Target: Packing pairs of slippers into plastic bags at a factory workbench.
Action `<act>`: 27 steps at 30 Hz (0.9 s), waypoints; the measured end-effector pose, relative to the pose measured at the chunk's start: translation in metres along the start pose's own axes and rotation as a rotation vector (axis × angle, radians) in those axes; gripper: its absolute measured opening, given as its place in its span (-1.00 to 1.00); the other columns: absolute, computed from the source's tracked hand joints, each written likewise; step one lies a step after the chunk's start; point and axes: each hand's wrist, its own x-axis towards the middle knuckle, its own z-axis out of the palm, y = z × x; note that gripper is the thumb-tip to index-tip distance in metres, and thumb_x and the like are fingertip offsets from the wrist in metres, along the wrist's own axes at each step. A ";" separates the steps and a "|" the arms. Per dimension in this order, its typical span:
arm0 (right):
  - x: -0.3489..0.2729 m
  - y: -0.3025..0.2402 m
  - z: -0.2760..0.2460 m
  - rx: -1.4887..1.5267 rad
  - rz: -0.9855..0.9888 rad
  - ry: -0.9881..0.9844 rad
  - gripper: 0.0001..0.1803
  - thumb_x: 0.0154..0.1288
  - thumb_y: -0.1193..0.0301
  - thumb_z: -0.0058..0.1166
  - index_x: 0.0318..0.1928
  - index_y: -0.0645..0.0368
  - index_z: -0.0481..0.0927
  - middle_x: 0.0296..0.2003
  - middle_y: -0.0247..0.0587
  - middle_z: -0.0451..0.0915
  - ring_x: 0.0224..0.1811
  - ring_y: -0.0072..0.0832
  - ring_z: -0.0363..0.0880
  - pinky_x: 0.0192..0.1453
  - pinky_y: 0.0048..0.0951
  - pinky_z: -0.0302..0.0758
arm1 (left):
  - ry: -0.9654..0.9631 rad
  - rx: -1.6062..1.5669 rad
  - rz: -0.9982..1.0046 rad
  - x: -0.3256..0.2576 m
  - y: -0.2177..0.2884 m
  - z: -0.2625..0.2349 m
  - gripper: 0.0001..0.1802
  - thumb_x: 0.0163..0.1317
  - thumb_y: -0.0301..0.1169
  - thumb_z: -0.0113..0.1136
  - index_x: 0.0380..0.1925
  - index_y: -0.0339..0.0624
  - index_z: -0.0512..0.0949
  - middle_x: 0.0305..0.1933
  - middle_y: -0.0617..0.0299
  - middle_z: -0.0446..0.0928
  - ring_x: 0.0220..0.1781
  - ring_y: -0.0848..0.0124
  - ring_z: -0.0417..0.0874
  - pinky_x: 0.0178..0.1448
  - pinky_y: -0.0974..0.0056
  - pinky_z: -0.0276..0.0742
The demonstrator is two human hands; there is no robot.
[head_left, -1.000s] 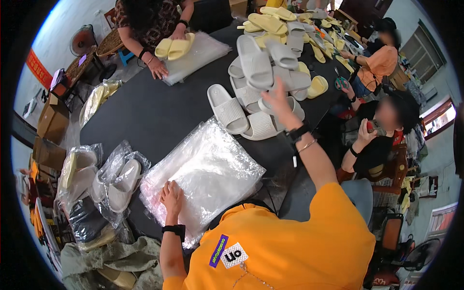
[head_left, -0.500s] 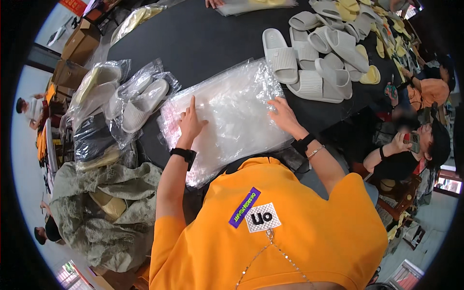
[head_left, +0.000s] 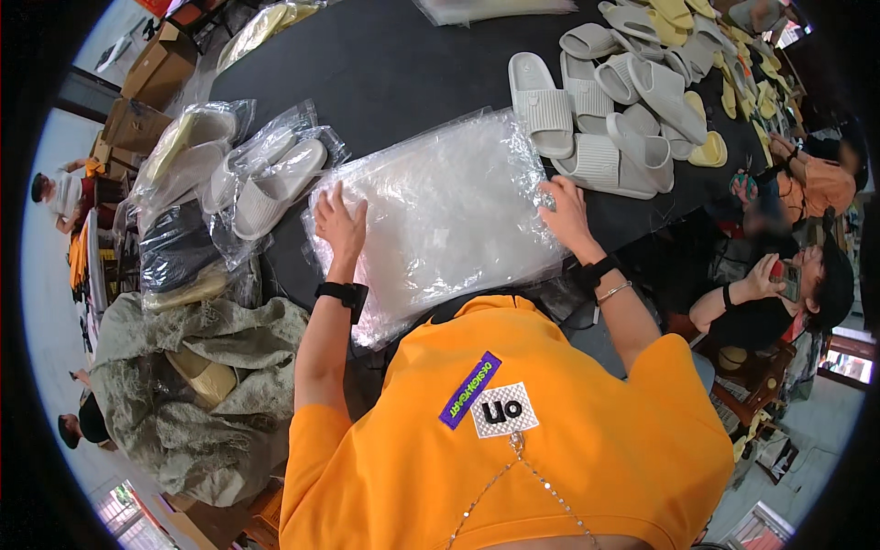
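A stack of clear plastic bags (head_left: 449, 215) lies flat on the dark table in front of me. My left hand (head_left: 341, 225) rests on its left side, fingers apart and the thumb held off to the side. At the right edge of the stack is my right hand (head_left: 566, 215), its fingers bent and spread against the plastic. Neither hand appears to grip a bag. Just beyond my right hand, a pile of loose light-grey slippers (head_left: 543, 119) sits on the table. To the left are grey slippers in clear bags (head_left: 275, 192).
The dark table (head_left: 385, 69) stretches away ahead. More bagged slippers (head_left: 188, 151) lie at the left edge, above a crumpled grey-green sack (head_left: 206, 394). Yellow slippers (head_left: 708, 151) mix into the pile at right. A person in black (head_left: 747, 307) sits close on the right, holding a phone.
My left hand has gone from a pointing finger to spread fingers, shifting slightly left. My right hand has bent its fingers at the stack's edge. The other person's hand at the far edge is gone.
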 end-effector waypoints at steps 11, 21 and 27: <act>0.011 -0.027 0.053 0.202 0.004 -0.263 -0.13 0.11 0.28 0.09 0.31 0.35 -0.10 0.32 0.17 -0.06 0.38 -0.09 -0.09 0.40 -0.21 -0.08 | 0.021 -0.492 -0.360 -0.013 -0.054 -0.004 -0.16 0.15 0.02 0.01 0.31 -0.16 -0.03 0.34 -0.11 0.06 0.34 0.01 0.12 0.34 0.10 0.02; 0.019 -0.009 0.065 0.265 0.142 -0.184 -0.08 0.10 0.27 0.12 0.33 0.32 -0.14 0.33 0.14 -0.09 0.38 -0.10 -0.09 0.39 -0.28 -0.05 | -0.120 -0.419 -0.542 -0.015 -0.051 -0.019 -0.18 0.14 0.08 -0.02 0.32 -0.03 0.01 0.29 -0.08 0.18 0.31 -0.01 0.18 0.32 0.01 0.04; 0.019 -0.007 0.067 0.480 0.142 -0.301 -0.11 0.10 0.30 0.13 0.32 0.33 -0.09 0.28 0.13 0.05 0.35 -0.18 0.02 0.37 -0.37 -0.01 | -0.100 -0.468 -0.478 -0.010 -0.063 0.002 -0.13 0.06 0.02 0.09 0.33 -0.01 -0.01 0.30 -0.09 0.16 0.30 -0.01 0.18 0.31 0.04 0.08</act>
